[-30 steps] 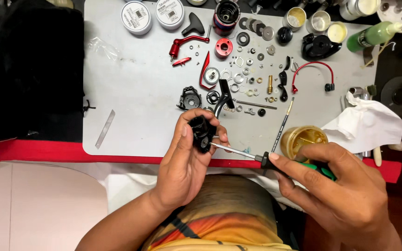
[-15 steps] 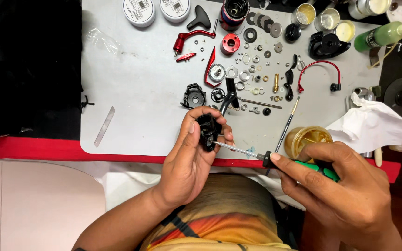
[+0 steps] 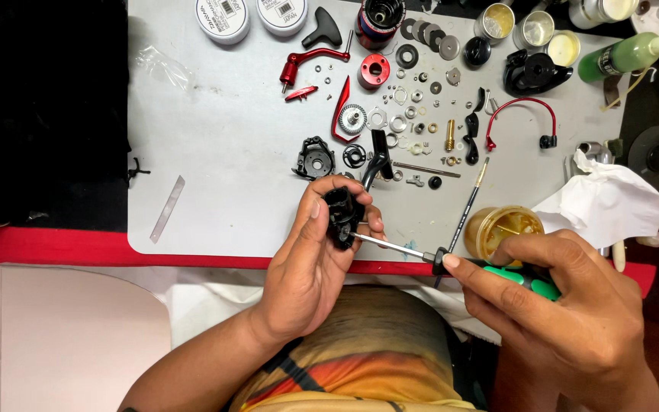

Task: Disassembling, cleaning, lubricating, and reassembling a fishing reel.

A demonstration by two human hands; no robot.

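Gripping black part and screwdriver, fingers clenched; small parts scattered beyond.

left hand: grips black part | right hand: green screwdriver, tip in part

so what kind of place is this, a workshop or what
Most likely a small repair bench, probably for fishing reels. The grey mat is covered with washers, gears and a red handle laid out in rows. The left hand holds a black part while the right hand works a screwdriver into it.
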